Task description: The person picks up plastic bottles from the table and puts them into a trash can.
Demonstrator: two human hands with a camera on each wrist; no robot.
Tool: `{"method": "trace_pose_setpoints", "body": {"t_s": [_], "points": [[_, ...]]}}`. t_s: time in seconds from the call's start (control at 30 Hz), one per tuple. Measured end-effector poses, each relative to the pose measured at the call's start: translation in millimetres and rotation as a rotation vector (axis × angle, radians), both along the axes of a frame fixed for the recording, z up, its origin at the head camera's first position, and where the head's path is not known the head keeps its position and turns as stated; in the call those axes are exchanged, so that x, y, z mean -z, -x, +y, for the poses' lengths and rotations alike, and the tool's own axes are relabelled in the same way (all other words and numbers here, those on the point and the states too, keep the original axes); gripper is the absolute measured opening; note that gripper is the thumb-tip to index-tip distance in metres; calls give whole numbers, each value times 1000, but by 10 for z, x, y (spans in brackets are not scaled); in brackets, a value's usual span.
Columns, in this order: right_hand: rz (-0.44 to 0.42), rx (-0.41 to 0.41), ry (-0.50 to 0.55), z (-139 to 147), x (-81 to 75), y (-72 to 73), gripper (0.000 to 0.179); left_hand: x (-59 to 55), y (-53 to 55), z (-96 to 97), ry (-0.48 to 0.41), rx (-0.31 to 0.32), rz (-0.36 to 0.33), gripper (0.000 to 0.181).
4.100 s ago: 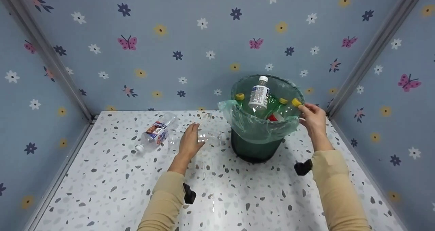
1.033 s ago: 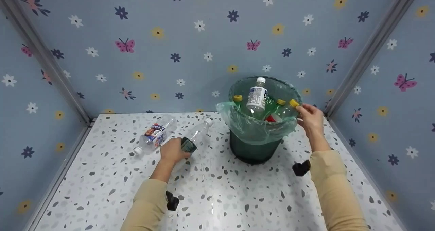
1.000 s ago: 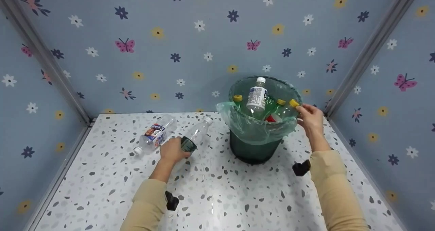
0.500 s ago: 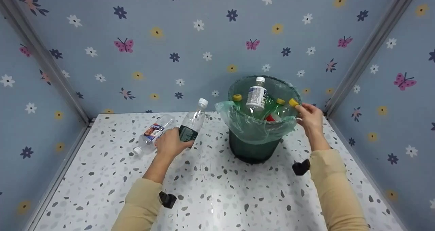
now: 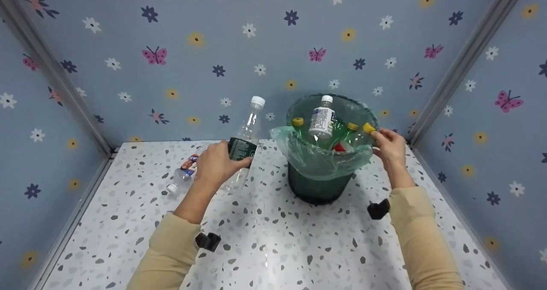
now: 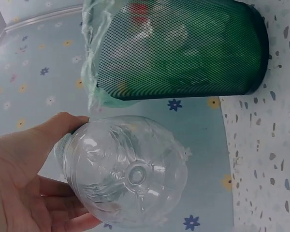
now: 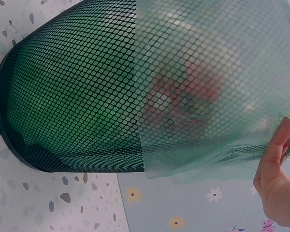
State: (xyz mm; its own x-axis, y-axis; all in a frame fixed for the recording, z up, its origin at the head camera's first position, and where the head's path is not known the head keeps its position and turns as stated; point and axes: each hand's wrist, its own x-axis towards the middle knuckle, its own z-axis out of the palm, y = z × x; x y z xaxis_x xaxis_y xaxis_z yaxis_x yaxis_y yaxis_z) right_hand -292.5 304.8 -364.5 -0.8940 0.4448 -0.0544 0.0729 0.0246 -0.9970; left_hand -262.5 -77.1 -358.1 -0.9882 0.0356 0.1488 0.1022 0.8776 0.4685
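Observation:
My left hand (image 5: 218, 164) grips a clear plastic bottle (image 5: 249, 127) round its dark green label, white cap up and tilted to the right. Its ribbed base shows in the left wrist view, above the table. My right hand (image 5: 389, 147) pinches the right rim of the mesh trash bin (image 5: 318, 191) together with its green liner bag (image 5: 329, 166); a yellow cap is right by the fingertips. Inside the bin are several bottles, among them a white-labelled bottle (image 5: 322, 121) standing highest. Behind my left hand lies another clear bottle (image 5: 183, 177) with a colourful label, partly hidden.
The speckled white tabletop (image 5: 273, 238) runs back to a flowered blue wall (image 5: 239, 33), with side panels at left and right. The bin stands near the back wall, right of centre. Folded liner overhangs its front and left rim.
My left hand took hold of the green-labelled bottle lying on the table, then raised it and tipped its cap upward. The right hand stays at the bin rim.

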Motion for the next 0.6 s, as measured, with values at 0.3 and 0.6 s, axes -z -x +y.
{"method": "trace_pose_setpoints", "body": {"t_s": [0.3,0.6], "points": [[4,-2,11,-1,-2,0,44,-378,-14,229,-41,28,18,53],[3,6,27,-9,-4,10,39,-622,72,536,-116,59,67,53]]}}
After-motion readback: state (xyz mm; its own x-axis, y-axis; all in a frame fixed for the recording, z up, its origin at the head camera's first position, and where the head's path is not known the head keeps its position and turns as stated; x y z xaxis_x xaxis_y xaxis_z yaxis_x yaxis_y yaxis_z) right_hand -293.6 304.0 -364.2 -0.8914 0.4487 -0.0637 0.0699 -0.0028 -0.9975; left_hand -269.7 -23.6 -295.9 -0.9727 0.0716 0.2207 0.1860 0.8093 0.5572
